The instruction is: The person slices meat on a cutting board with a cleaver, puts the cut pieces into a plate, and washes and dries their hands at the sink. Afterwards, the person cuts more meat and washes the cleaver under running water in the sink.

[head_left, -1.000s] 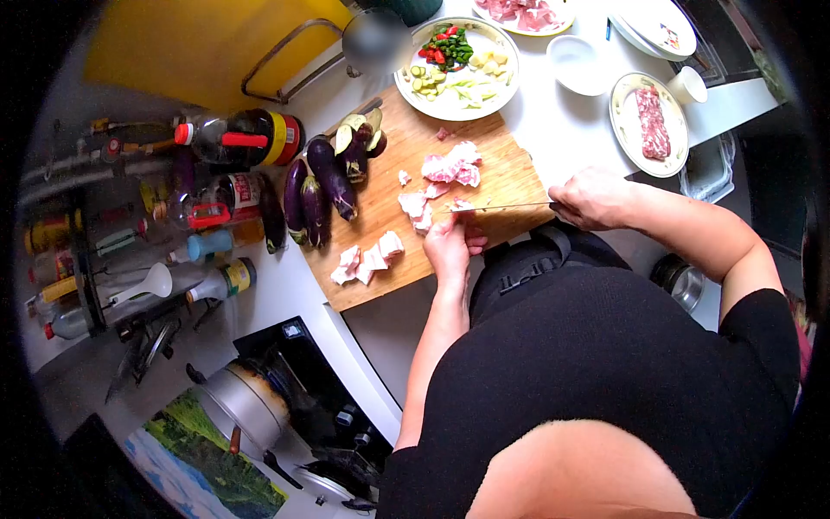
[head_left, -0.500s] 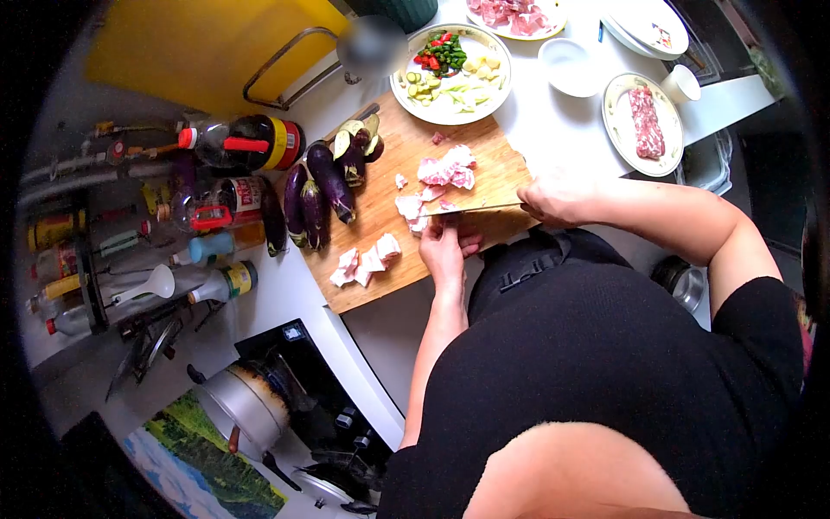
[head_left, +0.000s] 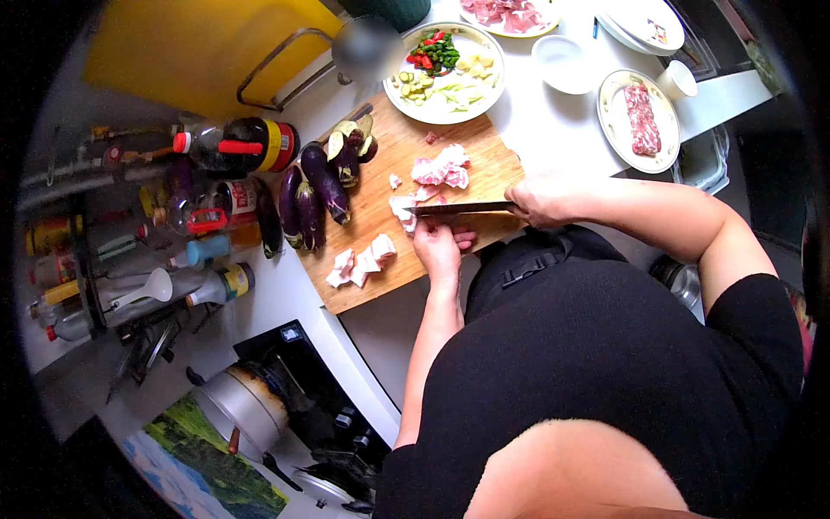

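Note:
In my right hand [head_left: 536, 201] is a knife [head_left: 467, 208], its dark blade pointing left across the wooden cutting board [head_left: 363, 290]. My left hand [head_left: 439, 246] is just below the blade, its fingers curled against a pale piece of meat [head_left: 403, 213] near the knife's tip. The blade partly hides the contact. Beyond the blade lies a pile of pink and white meat chunks [head_left: 443, 168]. More fatty pieces [head_left: 363, 261] sit at the board's lower left. Several purple eggplants [head_left: 324, 182] rest along its left edge, some with cut pale faces.
Past the board stands a plate of chopped vegetables [head_left: 445, 102]. Further right are a white bowl [head_left: 564, 65], a plate with ground-looking meat [head_left: 641, 121] and a cup [head_left: 679, 80]. Bottles [head_left: 242, 145] line the left side; a pot [head_left: 242, 411] is at the lower left.
The knife blade has tilted, so its dark flat side shows instead of a thin edge. My hands remain almost in place. The whole view has shifted slightly.

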Motion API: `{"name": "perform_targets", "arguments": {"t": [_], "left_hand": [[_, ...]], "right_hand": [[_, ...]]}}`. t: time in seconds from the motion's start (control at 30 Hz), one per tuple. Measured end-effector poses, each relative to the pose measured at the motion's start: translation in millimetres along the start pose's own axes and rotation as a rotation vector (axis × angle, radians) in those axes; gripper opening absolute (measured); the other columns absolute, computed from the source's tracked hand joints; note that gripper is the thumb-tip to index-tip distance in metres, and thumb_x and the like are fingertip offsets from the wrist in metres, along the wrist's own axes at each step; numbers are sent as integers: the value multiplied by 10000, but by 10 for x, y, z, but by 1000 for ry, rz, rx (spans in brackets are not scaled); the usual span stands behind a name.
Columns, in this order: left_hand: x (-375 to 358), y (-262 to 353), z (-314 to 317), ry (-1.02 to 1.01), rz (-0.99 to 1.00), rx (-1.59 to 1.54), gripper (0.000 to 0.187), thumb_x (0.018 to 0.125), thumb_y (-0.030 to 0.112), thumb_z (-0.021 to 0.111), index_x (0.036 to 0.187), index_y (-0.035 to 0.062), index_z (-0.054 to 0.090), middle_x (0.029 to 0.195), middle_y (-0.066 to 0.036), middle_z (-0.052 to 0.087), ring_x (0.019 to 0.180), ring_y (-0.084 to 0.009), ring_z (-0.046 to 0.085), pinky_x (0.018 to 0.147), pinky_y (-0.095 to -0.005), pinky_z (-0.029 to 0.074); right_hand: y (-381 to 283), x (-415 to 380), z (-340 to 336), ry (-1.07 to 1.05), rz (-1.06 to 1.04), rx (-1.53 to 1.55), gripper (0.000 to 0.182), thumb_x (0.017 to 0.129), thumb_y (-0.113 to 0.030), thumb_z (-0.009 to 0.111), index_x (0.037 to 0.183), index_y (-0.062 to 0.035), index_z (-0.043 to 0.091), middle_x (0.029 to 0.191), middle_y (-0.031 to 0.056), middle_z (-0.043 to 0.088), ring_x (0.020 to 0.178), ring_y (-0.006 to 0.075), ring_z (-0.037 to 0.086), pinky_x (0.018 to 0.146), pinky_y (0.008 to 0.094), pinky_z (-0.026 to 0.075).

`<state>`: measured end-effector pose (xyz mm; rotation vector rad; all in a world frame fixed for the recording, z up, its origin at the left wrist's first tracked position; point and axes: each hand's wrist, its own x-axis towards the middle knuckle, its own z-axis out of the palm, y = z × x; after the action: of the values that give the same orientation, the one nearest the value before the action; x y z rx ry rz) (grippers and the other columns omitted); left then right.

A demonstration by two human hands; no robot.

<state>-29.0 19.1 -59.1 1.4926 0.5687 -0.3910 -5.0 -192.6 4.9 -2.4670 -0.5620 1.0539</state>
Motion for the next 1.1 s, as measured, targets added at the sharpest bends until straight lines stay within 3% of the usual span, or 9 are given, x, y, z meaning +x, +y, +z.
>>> {"name": "perform_targets", "arguments": {"t": [0.23, 0.33, 0.47, 0.53, 0.67, 0.9, 1.1], "left_hand": [[2, -132, -40, 65, 20, -58, 104, 924, 71, 434, 994, -4, 451, 769, -145, 611, 545, -215, 634, 429, -256, 505], [-68, -214, -196, -87, 117, -176, 141, 935, 136, 488, 968, -1, 488, 785, -120, 610, 635, -190, 641, 519, -248, 528], [-166, -261, -310, -132, 69, -205, 173, 931, 144, 505, 988, -11, 557, 791, -99, 615, 640, -171, 639, 527, -232, 527], [-182, -253, -352, -146, 39, -163, 170, 935, 138, 495, 990, -12, 554, 792, -103, 617, 635, -164, 637, 524, -233, 524], [-187, -197, -334, -120, -32, -69, 195, 934, 168, 511, 965, -14, 575, 774, -101, 618, 595, -149, 628, 492, -222, 498], [-157, -133, -296, -107, -46, -15, 259, 916, 234, 555, 914, -23, 587, 685, -95, 610, 523, -155, 615, 442, -217, 465], [-113, -168, -307, -79, -85, -28, 186, 907, 157, 536, 920, -26, 563, 709, -110, 616, 507, -161, 612, 424, -222, 458]], "right_hand": [[244, -481, -45, 9, 38, -78, 228, 862, -229, 520, 861, -7, 571, 709, 213, 606, 710, 377, 609, 681, 450, 481], [341, -516, 1, 56, 40, -48, 224, 852, -229, 550, 821, -8, 566, 660, 205, 592, 665, 379, 603, 646, 450, 479], [291, -580, 66, 187, -18, -101, 233, 852, -235, 552, 802, -8, 561, 643, 197, 587, 644, 379, 601, 631, 454, 477], [262, -614, 79, 183, 18, -83, 168, 812, -184, 552, 807, -19, 584, 711, 193, 603, 692, 364, 608, 651, 438, 489], [255, -612, 142, 265, -18, 19, 174, 813, -198, 554, 819, -26, 585, 710, 191, 603, 683, 362, 606, 649, 440, 490], [72, -432, 152, 198, -43, -51, 176, 805, -212, 560, 821, -41, 596, 716, 191, 611, 693, 357, 616, 649, 445, 493], [-1, -293, 185, 192, -6, -68, 201, 828, -219, 530, 828, -32, 602, 724, 197, 618, 718, 361, 625, 653, 442, 492]]}}
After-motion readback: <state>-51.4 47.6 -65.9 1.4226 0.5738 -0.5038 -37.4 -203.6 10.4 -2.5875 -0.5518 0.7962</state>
